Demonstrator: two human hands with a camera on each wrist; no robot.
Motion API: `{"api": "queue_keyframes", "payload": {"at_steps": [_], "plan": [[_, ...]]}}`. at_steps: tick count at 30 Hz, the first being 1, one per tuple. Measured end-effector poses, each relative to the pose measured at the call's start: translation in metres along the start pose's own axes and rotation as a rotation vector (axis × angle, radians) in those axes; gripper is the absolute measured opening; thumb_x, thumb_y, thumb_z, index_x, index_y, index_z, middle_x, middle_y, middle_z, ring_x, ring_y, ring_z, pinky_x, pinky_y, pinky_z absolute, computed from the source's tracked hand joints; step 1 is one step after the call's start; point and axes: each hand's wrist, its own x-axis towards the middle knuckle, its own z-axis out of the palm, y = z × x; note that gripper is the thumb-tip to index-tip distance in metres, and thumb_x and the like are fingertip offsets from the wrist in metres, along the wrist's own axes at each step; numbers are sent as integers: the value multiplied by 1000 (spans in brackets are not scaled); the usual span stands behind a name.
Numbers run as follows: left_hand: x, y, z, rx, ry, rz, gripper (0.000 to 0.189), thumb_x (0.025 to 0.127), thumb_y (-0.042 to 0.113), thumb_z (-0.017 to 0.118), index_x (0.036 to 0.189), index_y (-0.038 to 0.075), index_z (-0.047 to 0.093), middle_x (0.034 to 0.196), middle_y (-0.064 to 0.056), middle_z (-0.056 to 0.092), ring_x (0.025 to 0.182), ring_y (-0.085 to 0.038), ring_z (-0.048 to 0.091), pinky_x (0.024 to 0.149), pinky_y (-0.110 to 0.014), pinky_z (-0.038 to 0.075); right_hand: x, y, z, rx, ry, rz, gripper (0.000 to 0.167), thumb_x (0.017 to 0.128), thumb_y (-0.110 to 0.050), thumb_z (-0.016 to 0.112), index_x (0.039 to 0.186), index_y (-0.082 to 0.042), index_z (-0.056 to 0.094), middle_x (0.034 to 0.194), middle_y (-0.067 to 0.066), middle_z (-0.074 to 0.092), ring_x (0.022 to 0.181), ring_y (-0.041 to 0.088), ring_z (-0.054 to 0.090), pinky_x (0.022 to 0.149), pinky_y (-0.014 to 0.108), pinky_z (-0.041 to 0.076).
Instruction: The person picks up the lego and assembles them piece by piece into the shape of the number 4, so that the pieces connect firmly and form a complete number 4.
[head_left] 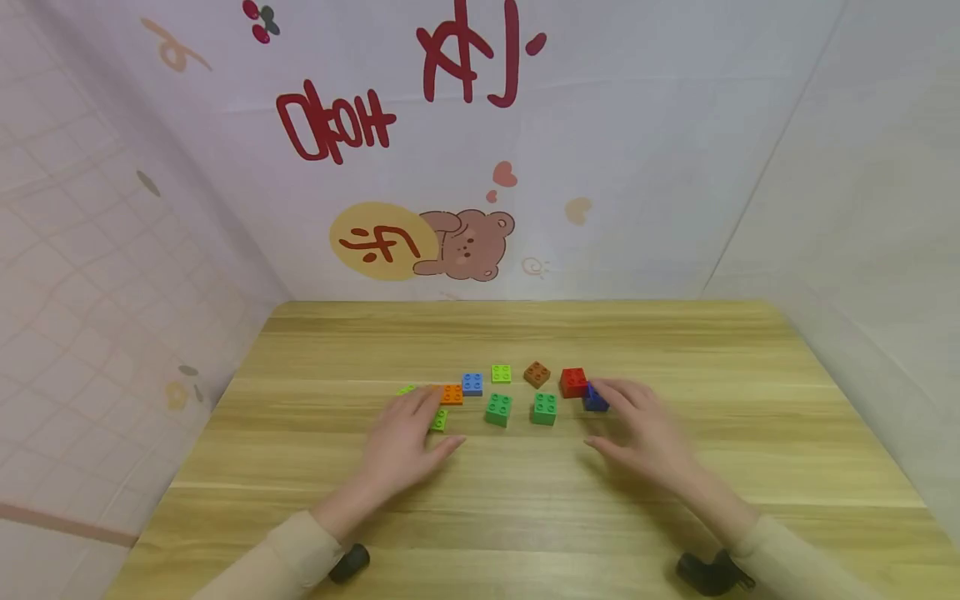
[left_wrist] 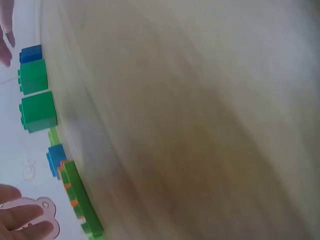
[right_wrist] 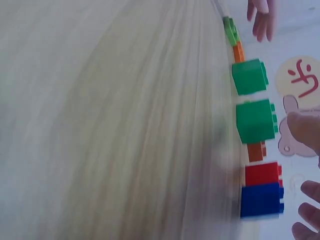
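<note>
My left hand (head_left: 401, 437) is above the left end of a group of toy building bricks, its fingers extended. Partly hidden under it are a long lime green brick (left_wrist: 82, 200) and an orange brick (head_left: 452, 394). On the other side my right hand (head_left: 648, 433) has spread fingers over a dark blue brick (right_wrist: 261, 200), which stands against a red brick (head_left: 573, 382). Between the hands are two green bricks (head_left: 498, 409), a light blue brick (head_left: 472, 383), a small lime brick (head_left: 501, 373) and a brown brick (head_left: 537, 374). Neither hand visibly grips a brick.
The bricks stand on a wood-grain table (head_left: 517, 533). A white printed cloth (head_left: 637, 167) hangs behind it, with further pale cloth at both sides. Black objects, apparently the wrist camera gear (head_left: 712, 573), show beside both sleeves.
</note>
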Motion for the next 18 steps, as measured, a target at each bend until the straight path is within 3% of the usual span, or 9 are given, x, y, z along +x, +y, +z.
{"api": "queue_keyframes", "payload": {"at_steps": [6,18], "plan": [[6,9,6,-93,37,-16,69,87,49,72,138,4,56,135,-14,59,124,-33,54,102,-52,45,3,-10,11,105,37,-21,79,71,-24,90,139,-8,56,128,11,60,117,32,53,94,50,47],[17,24,15,-342,57,-46,58,85,30,79,135,6,60,129,-13,63,121,-32,57,102,-50,45,11,-22,30,241,-4,41,73,75,-21,88,141,-13,56,133,5,59,120,27,55,98,51,47]]}}
